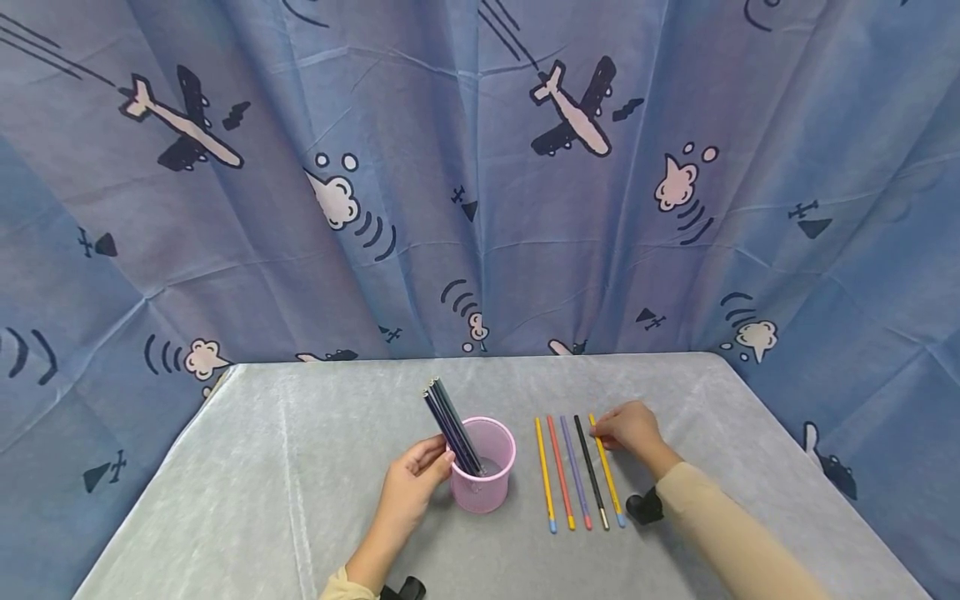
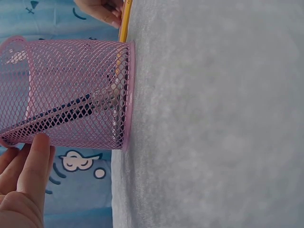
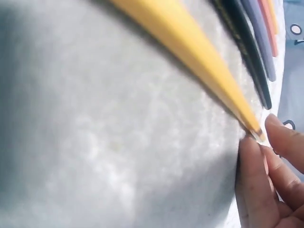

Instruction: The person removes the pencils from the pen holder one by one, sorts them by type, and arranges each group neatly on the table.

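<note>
A pink mesh pencil cup point(image 1: 482, 497) stands upright on the table, also seen side-on in the left wrist view. Several dark pencils point(image 1: 452, 429) lean together inside it against the left rim. My left hand point(image 1: 411, 479) grips the cup's left rim, thumb in front and fingers behind. To the right, several pencils lie side by side: a yellow pencil point(image 1: 545, 475), a red one point(image 1: 561, 472), a purple one point(image 1: 576, 472), a black one point(image 1: 592, 472) and another yellow pencil point(image 1: 609, 479). My right hand point(image 1: 630, 427) pinches the far end of this rightmost yellow pencil point(image 3: 190, 47).
A pale grey cloth covers the table point(image 1: 225, 467). Behind it hangs a blue curtain point(image 1: 420, 167) printed with planes and clouds. Black wrist mounts show at my right wrist point(image 1: 645, 506) and left wrist point(image 1: 408, 588).
</note>
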Motion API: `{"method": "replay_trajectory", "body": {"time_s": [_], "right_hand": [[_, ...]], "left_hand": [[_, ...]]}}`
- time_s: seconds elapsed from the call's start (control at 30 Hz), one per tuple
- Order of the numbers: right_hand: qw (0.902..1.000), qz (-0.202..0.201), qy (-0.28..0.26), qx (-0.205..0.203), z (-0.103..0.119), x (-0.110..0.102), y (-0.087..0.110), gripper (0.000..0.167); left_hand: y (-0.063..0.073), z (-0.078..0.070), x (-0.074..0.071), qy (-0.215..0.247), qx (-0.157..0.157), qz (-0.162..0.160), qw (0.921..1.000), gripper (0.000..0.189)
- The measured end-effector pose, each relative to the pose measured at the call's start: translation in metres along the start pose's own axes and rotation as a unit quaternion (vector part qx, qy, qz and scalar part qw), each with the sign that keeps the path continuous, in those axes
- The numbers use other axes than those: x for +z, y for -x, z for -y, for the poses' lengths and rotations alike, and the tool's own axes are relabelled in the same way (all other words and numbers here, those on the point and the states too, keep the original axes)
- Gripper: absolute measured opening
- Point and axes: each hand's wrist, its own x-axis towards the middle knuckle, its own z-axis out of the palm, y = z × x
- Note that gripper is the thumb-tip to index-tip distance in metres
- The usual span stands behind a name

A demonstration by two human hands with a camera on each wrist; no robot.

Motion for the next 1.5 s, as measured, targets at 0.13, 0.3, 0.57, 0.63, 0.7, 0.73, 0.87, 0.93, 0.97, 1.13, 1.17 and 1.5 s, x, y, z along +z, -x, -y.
{"method": "replay_trajectory", "body": {"time_s": [0.13,0.3,0.57,0.63,0.7,0.73,0.87,0.93,0.97,1.13,1.17,1.5], "right_hand": [[0.9990,-0.007,-0.017,-0.041,0.001,-0.004,0.007,0.023],[0.9952,-0.034,-0.021,-0.090,0.009,-0.008,0.020,0.033],[0.9914,-0.031,-0.064,-0.110,0.023,0.000,0.037,0.039],[0.9898,-0.023,-0.082,-0.115,0.026,0.003,0.040,0.040],[0.9888,-0.018,-0.096,-0.113,0.029,0.006,0.044,0.039],[0.9882,-0.017,-0.100,-0.114,0.031,0.008,0.046,0.039],[0.9851,-0.006,-0.131,-0.112,0.038,0.015,0.053,0.037],[0.9834,-0.001,-0.140,-0.116,0.040,0.018,0.056,0.037],[0.9831,-0.001,-0.141,-0.116,0.041,0.019,0.057,0.037],[0.9831,-0.002,-0.141,-0.117,0.045,0.026,0.064,0.035],[0.9817,0.002,-0.150,-0.117,0.046,0.028,0.066,0.035],[0.9698,0.037,-0.201,-0.134,0.053,0.041,0.084,0.039]], "left_hand": [[0.000,0.000,0.000,0.003,-0.002,0.001,1.0000,0.043],[0.000,0.000,-0.001,0.004,-0.004,0.001,1.0000,0.044],[0.000,0.001,0.000,0.006,-0.004,0.000,1.0000,0.044],[0.001,0.001,0.000,0.006,-0.004,0.000,1.0000,0.044],[0.001,0.002,0.000,0.007,-0.005,-0.001,1.0000,0.044],[0.001,0.002,0.000,0.007,-0.006,-0.001,1.0000,0.044],[0.001,0.002,0.001,0.006,-0.005,-0.001,1.0000,0.043],[0.001,0.001,0.001,0.006,-0.004,-0.001,1.0000,0.043],[0.001,0.001,0.001,0.006,-0.004,0.000,1.0000,0.043],[0.001,0.001,0.001,0.009,-0.005,-0.001,0.9999,0.044],[0.001,0.001,0.001,0.009,-0.005,-0.002,0.9999,0.044],[0.001,0.000,0.001,0.003,-0.007,-0.006,1.0000,0.044]]}}
